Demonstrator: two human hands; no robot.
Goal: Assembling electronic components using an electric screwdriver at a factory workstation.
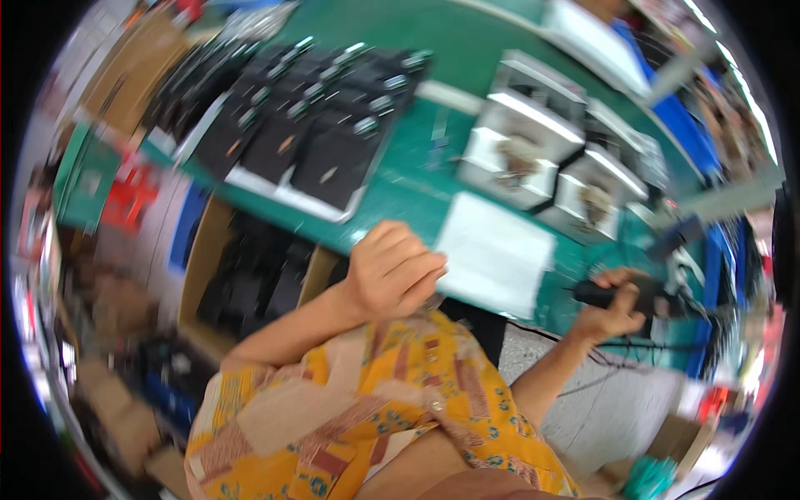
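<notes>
Grasped black tool (pixel 593 295) with right hand (pixel 615 307); clenched left hand (pixel 393 271), showing no contents. Judged at tool-handling step; probably required steady grip over worktop (pixel 414 179) next.

Blurred, covered or cut off
Cannot see into the curled left hand (pixel 392 271). Cannot make out the whole tool (pixel 592 294), partly covered by the right hand (pixel 615 313) and blurred at its far end. Cannot name the tan clumps (pixel 516 158) in the white boxes (pixel 479 171) (too smeared) or the pale marks (pixel 328 175) on the black goods (pixel 312 162). Cannot count the dark pile (pixel 260 271) in the carton (pixel 198 279), partly hidden by the left forearm (pixel 292 327). Cannot follow the shirt (pixel 333 392) past the lower edge.
</notes>
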